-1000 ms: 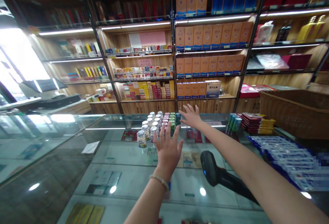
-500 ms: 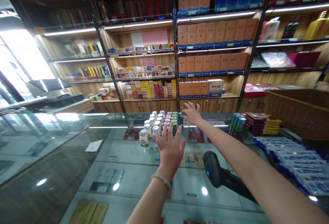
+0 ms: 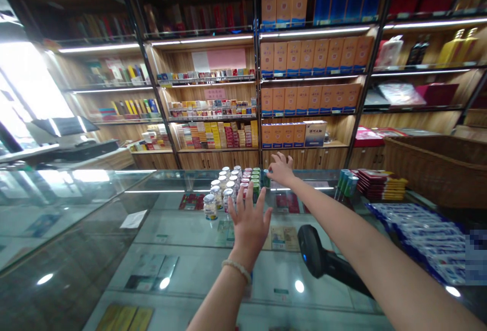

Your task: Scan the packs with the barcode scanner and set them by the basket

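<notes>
A cluster of small jars and bottles, white-lidded on the left and red and green on the right, stands on the glass counter. My left hand hovers just in front of the cluster, palm forward and fingers spread, holding nothing; a bead bracelet is on that wrist. My right hand reaches to the cluster's far right corner. Its thumb and fingertips are at a green bottle, with the fingers still apart.
A black barcode scanner lies under my right forearm. Teal cans, a stack of red and yellow packs, blue-white packets and a wicker basket fill the counter's right side. Shelves of boxes stand behind; a till screen at left.
My right hand has moved left and down to the green bottle at the cluster's corner. My left hand has stayed almost where it was.
</notes>
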`<state>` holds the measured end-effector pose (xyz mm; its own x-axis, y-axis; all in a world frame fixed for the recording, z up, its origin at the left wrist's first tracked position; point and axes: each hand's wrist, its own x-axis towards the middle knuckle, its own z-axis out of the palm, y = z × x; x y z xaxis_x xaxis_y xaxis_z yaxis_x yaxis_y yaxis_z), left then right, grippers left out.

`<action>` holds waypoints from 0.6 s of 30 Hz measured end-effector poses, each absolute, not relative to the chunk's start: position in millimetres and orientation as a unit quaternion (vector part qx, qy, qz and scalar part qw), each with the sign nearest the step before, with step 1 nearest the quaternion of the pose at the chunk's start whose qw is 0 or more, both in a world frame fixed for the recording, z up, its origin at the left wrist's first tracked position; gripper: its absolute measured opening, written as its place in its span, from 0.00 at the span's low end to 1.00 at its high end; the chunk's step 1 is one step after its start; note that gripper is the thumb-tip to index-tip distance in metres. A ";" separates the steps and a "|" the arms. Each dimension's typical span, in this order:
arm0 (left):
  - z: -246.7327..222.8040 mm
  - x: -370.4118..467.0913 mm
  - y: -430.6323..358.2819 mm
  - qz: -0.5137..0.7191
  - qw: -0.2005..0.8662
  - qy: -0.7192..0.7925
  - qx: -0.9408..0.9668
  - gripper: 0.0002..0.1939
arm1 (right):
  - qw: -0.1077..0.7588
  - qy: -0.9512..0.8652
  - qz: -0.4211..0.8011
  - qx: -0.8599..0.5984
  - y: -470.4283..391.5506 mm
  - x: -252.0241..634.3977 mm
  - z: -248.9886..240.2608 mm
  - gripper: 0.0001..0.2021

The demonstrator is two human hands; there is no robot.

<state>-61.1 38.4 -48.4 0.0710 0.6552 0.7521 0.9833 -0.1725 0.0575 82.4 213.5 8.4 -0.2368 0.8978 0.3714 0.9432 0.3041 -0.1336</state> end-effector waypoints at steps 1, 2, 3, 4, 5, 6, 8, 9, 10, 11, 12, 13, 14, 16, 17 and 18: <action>-48.2 -60.8 38.8 -0.332 0.242 -0.594 -0.691 0.28 | 0.193 -0.784 -0.060 -0.586 209.8 85.5 10.3 0.14; -47.6 -60.6 38.8 -0.331 0.239 -0.594 -0.693 0.28 | 0.194 -0.784 -0.061 -0.586 205.7 89.3 12.4 0.14; -46.6 -60.4 38.6 -0.331 0.237 -0.593 -0.695 0.28 | 0.195 -0.783 -0.062 -0.587 201.2 93.7 14.7 0.14; -45.3 -60.2 38.2 -0.330 0.235 -0.592 -0.697 0.28 | 0.196 -0.781 -0.063 -0.589 196.2 98.6 17.1 0.14; -43.8 -60.1 37.5 -0.330 0.234 -0.591 -0.698 0.27 | 0.197 -0.780 -0.063 -0.591 191.0 103.9 19.6 0.14; -42.1 -59.9 36.7 -0.327 0.233 -0.591 -0.700 0.27 | 0.198 -0.778 -0.063 -0.593 185.6 109.3 22.1 0.14; -38.5 -59.4 34.5 -0.326 0.232 -0.591 -0.701 0.27 | 0.199 -0.776 -0.063 -0.595 174.4 119.9 26.8 0.13; -36.8 -59.1 33.3 -0.324 0.231 -0.589 -0.703 0.27 | 0.200 -0.776 -0.063 -0.596 168.8 124.8 28.9 0.13; -35.2 -58.7 32.1 -0.324 0.231 -0.587 -0.705 0.27 | 0.200 -0.775 -0.063 -0.596 163.3 129.3 30.8 0.12; -33.8 -58.2 30.8 -0.325 0.231 -0.584 -0.707 0.27 | 0.201 -0.773 -0.063 -0.598 158.0 133.5 32.6 0.12; -32.5 -57.7 29.6 -0.327 0.231 -0.582 -0.708 0.26 | 0.202 -0.771 -0.063 -0.600 152.8 137.2 34.3 0.11; -31.3 -57.0 28.3 -0.329 0.232 -0.580 -0.708 0.26 | 0.204 -0.769 -0.063 -0.603 147.7 140.6 36.0 0.11; -30.2 -56.3 27.1 -0.331 0.233 -0.578 -0.708 0.26 | 0.207 -0.766 -0.063 -0.605 142.8 143.6 37.6 0.11; -28.1 -54.6 24.7 -0.333 0.235 -0.576 -0.709 0.26 | 0.217 -0.757 -0.065 -0.612 133.0 149.0 41.0 0.12; -27.0 -53.7 23.5 -0.334 0.236 -0.575 -0.709 0.26 | 0.227 -0.751 -0.063 -0.616 128.0 151.5 42.8 0.12; -26.0 -52.8 22.2 -0.333 0.235 -0.573 -0.711 0.26 | 0.241 -0.744 -0.060 -0.620 122.8 153.9 44.5 0.13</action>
<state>-52.8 22.2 -26.0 0.1218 0.6580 0.7431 0.9712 -0.2334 0.0474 153.9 122.8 44.5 -0.1145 0.8941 0.4330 0.9520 0.2233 -0.2095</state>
